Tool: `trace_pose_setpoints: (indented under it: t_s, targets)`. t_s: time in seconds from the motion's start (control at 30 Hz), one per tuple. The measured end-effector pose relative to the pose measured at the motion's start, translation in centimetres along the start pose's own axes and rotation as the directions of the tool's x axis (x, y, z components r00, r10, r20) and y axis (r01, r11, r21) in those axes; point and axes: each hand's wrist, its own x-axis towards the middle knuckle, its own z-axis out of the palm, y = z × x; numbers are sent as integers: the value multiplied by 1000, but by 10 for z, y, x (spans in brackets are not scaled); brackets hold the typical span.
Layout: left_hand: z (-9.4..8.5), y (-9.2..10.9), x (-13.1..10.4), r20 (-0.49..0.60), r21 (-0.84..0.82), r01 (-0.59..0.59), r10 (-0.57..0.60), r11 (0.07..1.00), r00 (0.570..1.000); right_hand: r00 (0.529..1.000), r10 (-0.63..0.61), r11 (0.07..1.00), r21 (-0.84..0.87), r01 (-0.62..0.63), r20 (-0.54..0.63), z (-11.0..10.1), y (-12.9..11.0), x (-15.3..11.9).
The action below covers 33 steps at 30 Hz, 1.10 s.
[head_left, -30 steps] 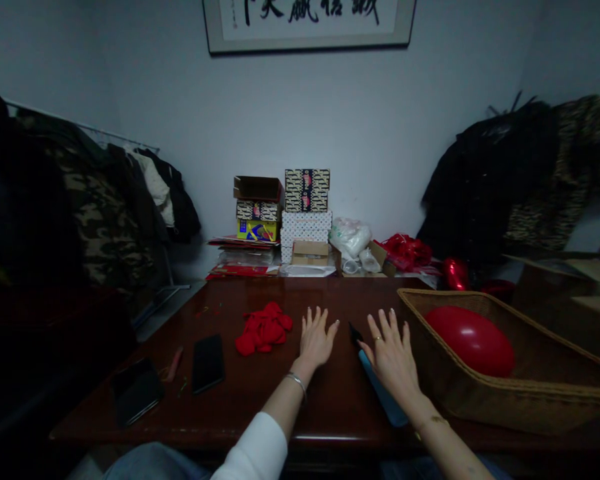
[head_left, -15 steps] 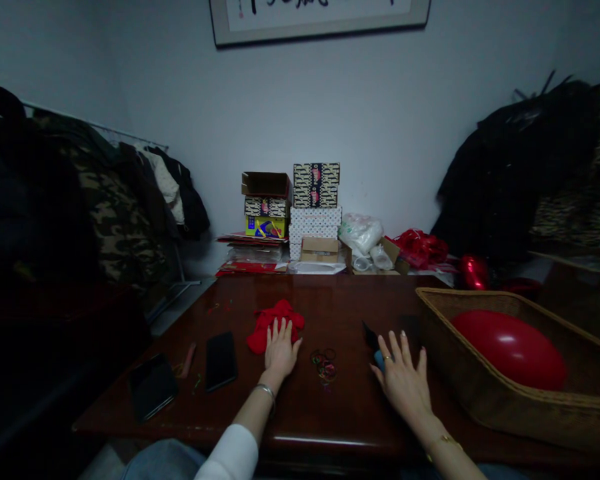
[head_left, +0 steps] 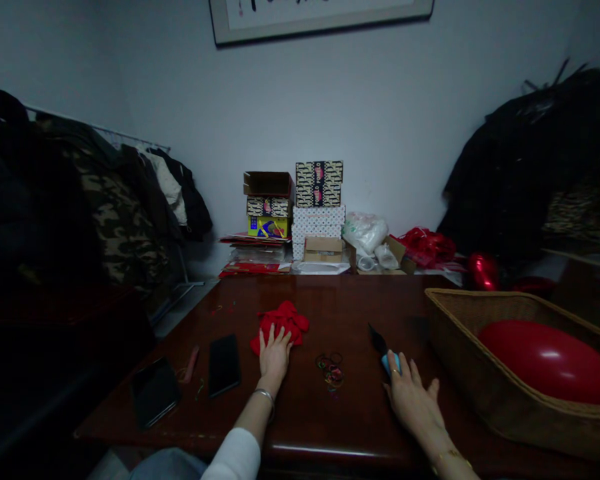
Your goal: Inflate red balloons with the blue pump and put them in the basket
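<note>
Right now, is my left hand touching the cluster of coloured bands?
Apart. The head view plainly shows bare tabletop between the left hand and the coloured bands.

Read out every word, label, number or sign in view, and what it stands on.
"POMELO", apparently, somewhat blurred: right black-and-cream box.
Left black-and-cream box: label too small to read.
Yellow box: print too small to read.
Framed calligraphy: cut off by the top edge, unreadable.

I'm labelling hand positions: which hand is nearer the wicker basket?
Right: the right hand is just left of the wicker basket, the left hand much farther left, at the red pile.
</note>
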Motion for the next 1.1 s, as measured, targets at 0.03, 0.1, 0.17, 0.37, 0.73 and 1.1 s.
trace_pose_setpoints:
  t_s: [0.03,0.1,0.17,0.37,0.73,1.1]
  targets:
    - [1,-1,1,6,-2,2,-2,1000,1000,1000,0,1000,7,0,-3,0,0,0]
    - [2,-2,3,22,-11,11,-11,1000,1000,1000,-4,1000,30,4,-8,1,2,0]
    - [2,-3,5,31,-26,25,-25,999,999,1000,-1,998,61,1,-1,3,4,1]
    - [-16,4,18,-19,-138,48,-52,989,998,999,13,995,101,-17,42,4,8,4]
    - [-82,6,23,152,-498,-158,265,853,952,1000,3,996,86,-3,1,3,9,3]
    - [-70,-33,-3,225,-225,-64,116,972,968,1000,2,996,84,-3,17,5,9,2]
